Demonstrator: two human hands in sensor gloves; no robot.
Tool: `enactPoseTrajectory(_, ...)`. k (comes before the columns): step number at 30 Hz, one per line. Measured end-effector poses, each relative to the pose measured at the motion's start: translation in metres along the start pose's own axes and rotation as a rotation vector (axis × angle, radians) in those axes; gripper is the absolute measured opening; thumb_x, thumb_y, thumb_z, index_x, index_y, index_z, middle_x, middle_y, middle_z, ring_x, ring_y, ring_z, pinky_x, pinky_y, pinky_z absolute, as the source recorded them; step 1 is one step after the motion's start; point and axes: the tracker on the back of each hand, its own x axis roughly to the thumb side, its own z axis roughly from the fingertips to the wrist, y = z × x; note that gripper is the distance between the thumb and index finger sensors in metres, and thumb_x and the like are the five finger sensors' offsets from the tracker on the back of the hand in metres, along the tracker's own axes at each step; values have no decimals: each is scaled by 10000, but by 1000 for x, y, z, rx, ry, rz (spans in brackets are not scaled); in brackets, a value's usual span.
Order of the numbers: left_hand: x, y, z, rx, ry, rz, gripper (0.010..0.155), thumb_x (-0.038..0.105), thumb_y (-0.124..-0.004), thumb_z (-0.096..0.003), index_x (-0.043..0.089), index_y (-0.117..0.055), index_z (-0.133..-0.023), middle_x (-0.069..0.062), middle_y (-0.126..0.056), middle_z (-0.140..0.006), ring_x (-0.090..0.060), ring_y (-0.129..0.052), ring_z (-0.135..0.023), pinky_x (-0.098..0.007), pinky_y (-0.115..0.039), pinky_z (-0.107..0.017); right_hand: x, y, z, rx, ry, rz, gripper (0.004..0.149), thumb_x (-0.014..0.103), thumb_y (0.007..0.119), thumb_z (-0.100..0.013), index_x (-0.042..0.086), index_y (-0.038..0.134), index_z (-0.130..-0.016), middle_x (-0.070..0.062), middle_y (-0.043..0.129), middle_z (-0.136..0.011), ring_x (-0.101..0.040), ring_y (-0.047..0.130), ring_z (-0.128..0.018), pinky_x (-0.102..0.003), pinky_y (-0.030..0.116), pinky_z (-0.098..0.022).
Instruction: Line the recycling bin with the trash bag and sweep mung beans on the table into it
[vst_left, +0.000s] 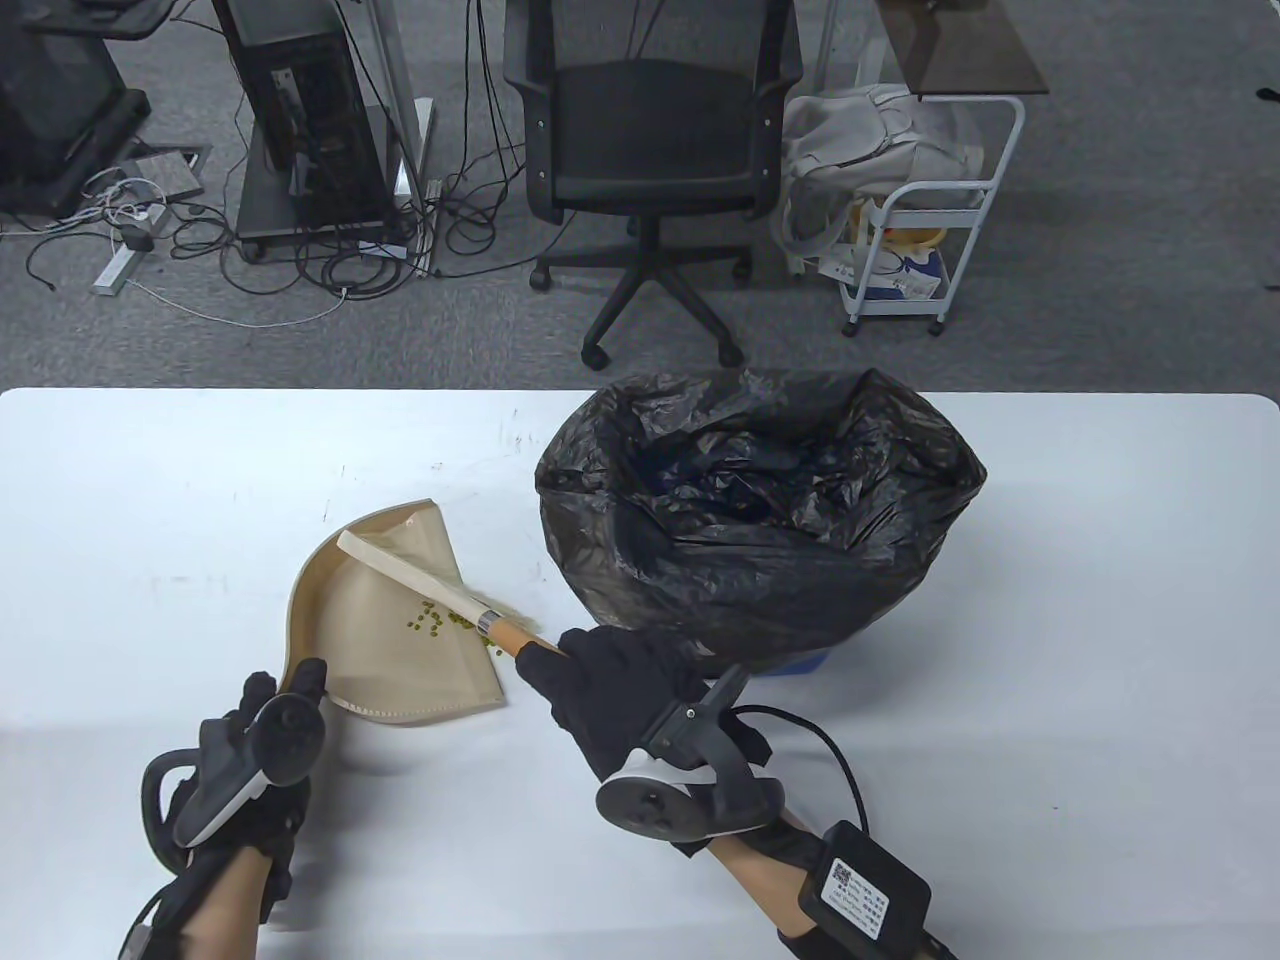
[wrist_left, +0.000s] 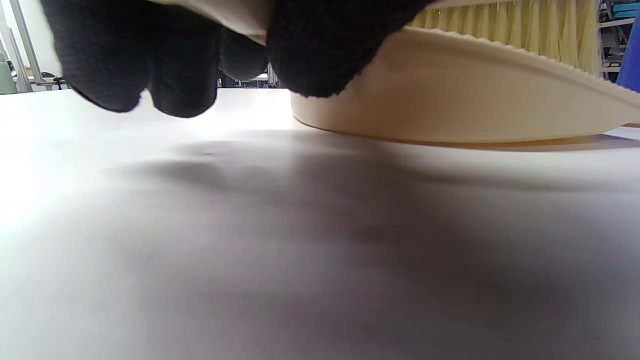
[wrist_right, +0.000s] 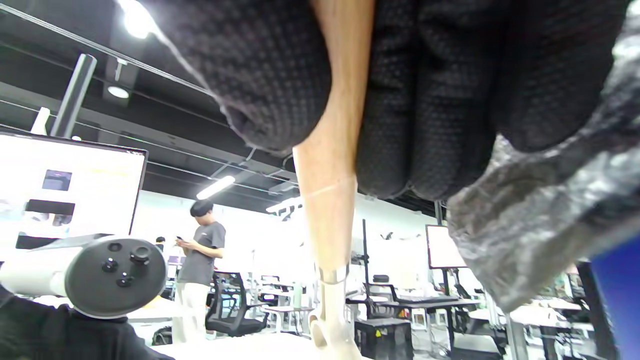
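Now the right hand (vst_left: 610, 690) grips the wooden handle of a small brush (vst_left: 440, 590), its fingers (wrist_right: 400, 100) curled round the shaft with the thumb on the other side, as the right wrist view shows from below. The brush lies slantwise across the dustpan (vst_left: 400, 620), its pale head reaching toward the pan's far curved wall and its metal collar near the pan's right edge.

A small cluster of mung beans (vst_left: 432, 618) sits on the pan floor just beside the brush, and a few more lie at the pan's right edge by the collar.

The left hand (vst_left: 265, 740) holds the pan at its near left corner. In the left wrist view its fingers (wrist_left: 175, 60) curl over the pan's rim, with the thumb on the rim's other side, so they pinch that edge. That view also shows the pan's underside raised slightly off the worktop (vst_left: 150, 500) on the near side, with the brush bristles (wrist_left: 525, 25) visible above the rim.

To the right of the pan stands the bin (vst_left: 795, 665), only a blue corner of it showing under the black bag (vst_left: 760, 510) that lines it and folds down over its rim. The bag's mouth is open upward. The right hand is just beside the bag's near side.

Beyond the worktop are an office chair (vst_left: 650, 130) and a white cart (vst_left: 920, 230).
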Motion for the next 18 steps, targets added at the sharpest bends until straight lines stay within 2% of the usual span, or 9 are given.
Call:
enactPoseTrajectory(5, 0, 0, 0, 1, 8, -5, 729, 95, -830, -508, 246, -504, -1143, -322, -621, -1145, -654, -814, -905, -734, -785, -593, 3, -16, 2, -54, -5, 44, 496, 237, 871, -435, 131, 886, -919, -279, 1002, -737, -469, 1046, -610, -612, 859, -439)
enactPoseTrajectory(8, 0, 0, 0, 1, 9, -5, 730, 95, -832, -507, 250, -506, -1142, -323, -625, -1144, -650, -820, -903, -732, -788, -591, 0, -24, 4, -30, 38, 75, 493, 238, 871, -439, 123, 890, -918, -283, 1006, -729, -472, 1049, -601, -612, 859, -436)
enactPoseTrajectory(13, 0, 0, 0, 1, 10, -5, 729, 96, -833, -507, 251, -509, -1141, -320, -628, -1143, -648, -824, -901, -730, -789, -592, -4, -21, 13, 40, 105, 140, 493, 237, 878, -435, 107, 899, -910, -291, 1015, -710, -476, 1054, -583, -613, 864, -421)
enactPoseTrajectory(18, 0, 0, 0, 2, 11, -5, 727, 96, -835, -505, 255, -513, -1138, -320, -633, -1139, -644, -830, -898, -726, -794, -590, -4, -19, 19, 46, 119, 96, 492, 237, 880, -435, 94, 901, -905, -297, 1017, -698, -478, 1060, -565, -611, 868, -409)
